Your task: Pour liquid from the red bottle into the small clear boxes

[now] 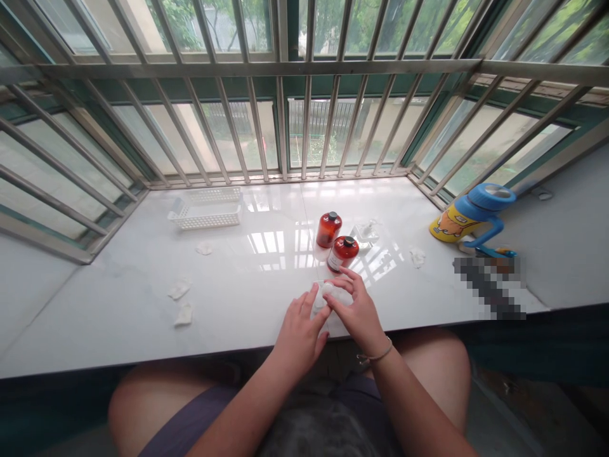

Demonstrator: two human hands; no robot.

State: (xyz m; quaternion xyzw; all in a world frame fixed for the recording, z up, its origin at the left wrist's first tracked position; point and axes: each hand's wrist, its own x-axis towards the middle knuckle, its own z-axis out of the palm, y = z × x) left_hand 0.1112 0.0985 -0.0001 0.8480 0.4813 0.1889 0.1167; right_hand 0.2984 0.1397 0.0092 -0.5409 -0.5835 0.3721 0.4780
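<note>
Close to the counter's front edge, my left hand [301,322] curls its fingers around a small translucent bottle [318,306], which is partly hidden by the fingers. The thumb and fingers of my right hand [353,303] pinch the round white cap [327,289] at its top. Beside my right hand lies another clear, see-through item whose kind I cannot make out. Just beyond my fingertips stands an amber bottle with a black cap [343,254], white-labelled and upright. A second amber bottle [329,230] is right behind it.
A clear square dispenser bottle [366,233] stands right of the amber bottles. At the back left sits a white plastic basket [207,216]. Crumpled tissues [179,289] lie on the white counter [118,304]. A blue and yellow flask [469,216] stands far right, near a blurred-out patch. Metal bars enclose the counter.
</note>
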